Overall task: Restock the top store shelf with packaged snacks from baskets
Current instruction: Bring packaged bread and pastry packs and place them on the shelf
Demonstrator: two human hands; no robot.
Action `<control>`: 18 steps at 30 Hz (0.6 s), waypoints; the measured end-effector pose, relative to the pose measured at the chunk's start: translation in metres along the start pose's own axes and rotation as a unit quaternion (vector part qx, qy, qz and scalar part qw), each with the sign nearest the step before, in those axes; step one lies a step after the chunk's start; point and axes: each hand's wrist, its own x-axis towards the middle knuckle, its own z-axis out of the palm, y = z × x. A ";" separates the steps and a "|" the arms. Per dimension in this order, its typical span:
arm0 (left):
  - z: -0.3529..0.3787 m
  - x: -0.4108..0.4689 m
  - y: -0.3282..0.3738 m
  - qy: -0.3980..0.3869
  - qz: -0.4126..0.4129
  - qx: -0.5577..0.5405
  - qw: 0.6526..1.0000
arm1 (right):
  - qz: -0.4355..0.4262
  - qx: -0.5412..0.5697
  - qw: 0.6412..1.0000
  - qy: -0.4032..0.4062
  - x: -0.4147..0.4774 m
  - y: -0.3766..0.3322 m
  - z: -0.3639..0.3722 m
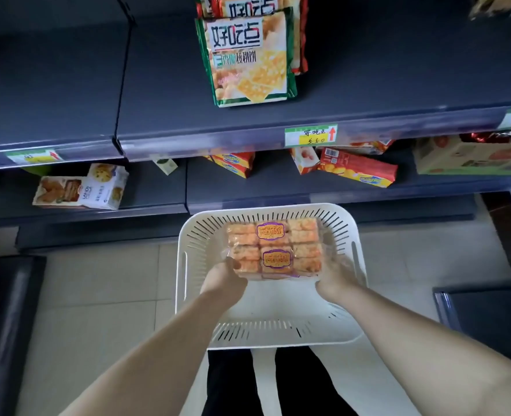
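A white slotted basket (350, 235) stands on the floor below me. In it lie clear packs of orange cakes (273, 250) with purple-edged labels, one pack behind the other. My left hand (225, 279) grips the near pack's left end, thumb on top. My right hand (333, 279) holds its right end, fingers partly hidden by the wrapper. The top shelf (368, 85) is dark, with green-edged biscuit bags (248, 61) lying in a row at its middle.
A price tag (310, 135) sits on the top shelf's front rail. The lower shelf holds biscuit boxes (80, 189) at left, red packs (356, 168) and a carton (470, 159) at right. Dark objects (5, 325) flank me on the tiled floor.
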 end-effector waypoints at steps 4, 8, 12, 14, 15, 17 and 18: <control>0.008 -0.002 -0.003 0.002 -0.025 0.008 1.000 | -0.027 -0.141 0.989 -0.030 0.006 -0.007 0.004; 0.016 0.002 -0.005 0.041 -0.002 0.117 0.992 | -0.039 -0.205 0.976 -0.058 0.008 0.001 0.009; 0.028 0.016 -0.004 0.080 0.102 0.287 0.949 | -0.052 -0.226 0.968 -0.095 0.011 0.008 0.007; 0.036 0.021 -0.002 0.087 0.133 0.343 0.926 | -0.059 -0.228 0.965 -0.116 0.011 0.008 0.005; 0.040 0.024 0.000 0.091 0.134 0.364 0.917 | -0.063 -0.228 0.964 -0.119 0.011 0.007 0.004; 0.046 0.026 0.002 0.098 0.134 0.406 0.899 | -0.069 -0.227 0.964 -0.123 0.011 0.006 0.003; 0.048 0.027 0.003 0.103 0.140 0.429 0.887 | -0.069 -0.226 0.964 -0.124 0.009 0.005 0.002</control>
